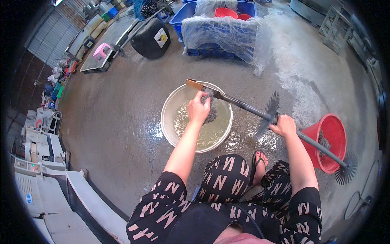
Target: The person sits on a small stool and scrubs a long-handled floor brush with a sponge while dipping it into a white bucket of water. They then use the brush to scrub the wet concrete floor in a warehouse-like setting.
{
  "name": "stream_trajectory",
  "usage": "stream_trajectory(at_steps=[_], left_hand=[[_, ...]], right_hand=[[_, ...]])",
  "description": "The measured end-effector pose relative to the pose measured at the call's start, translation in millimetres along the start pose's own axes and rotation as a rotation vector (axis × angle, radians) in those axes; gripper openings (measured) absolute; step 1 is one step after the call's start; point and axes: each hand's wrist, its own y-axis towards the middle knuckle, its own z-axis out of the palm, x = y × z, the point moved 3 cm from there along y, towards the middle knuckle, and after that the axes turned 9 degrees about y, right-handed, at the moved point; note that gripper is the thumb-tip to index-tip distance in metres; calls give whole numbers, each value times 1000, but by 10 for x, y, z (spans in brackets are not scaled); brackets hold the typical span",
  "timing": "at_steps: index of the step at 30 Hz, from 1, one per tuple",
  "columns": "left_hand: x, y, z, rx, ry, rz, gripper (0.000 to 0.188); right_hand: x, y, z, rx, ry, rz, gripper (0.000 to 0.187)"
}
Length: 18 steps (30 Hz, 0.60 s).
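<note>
My left hand [198, 107] is closed on a grey, fuzzy wad [206, 96] that looks like steel wool, pressed at the upper end of a long dark metal rod [243, 105]. That end carries a flat brown piece [194, 84] and lies over the rim of a round pale basin [167, 122] of cloudy water. More grey fibrous stuff [211, 117] shows just below my left hand. My right hand [285, 125] grips the rod farther down, beside a finned disc [271, 106]. From there the rod slants down to the right, ending in a second finned disc [346, 168].
A red bucket [340, 126] with grey material inside stands at the right, under the rod. Beyond the basin are a black jerrycan [151, 42] and a blue crate [219, 52] draped with netting. White machinery [44, 191] lines the left. The concrete floor [109, 110] looks wet.
</note>
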Motion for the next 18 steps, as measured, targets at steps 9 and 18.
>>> stream_trajectory(at_steps=[9, 18], left_hand=[[448, 105, 33, 380, 325, -286, 32], [985, -176, 684, 966, 287, -86, 28]], right_hand=[[-101, 24, 49, -23, 21, -12, 48], [-99, 11, 1, -50, -11, -12, 50]])
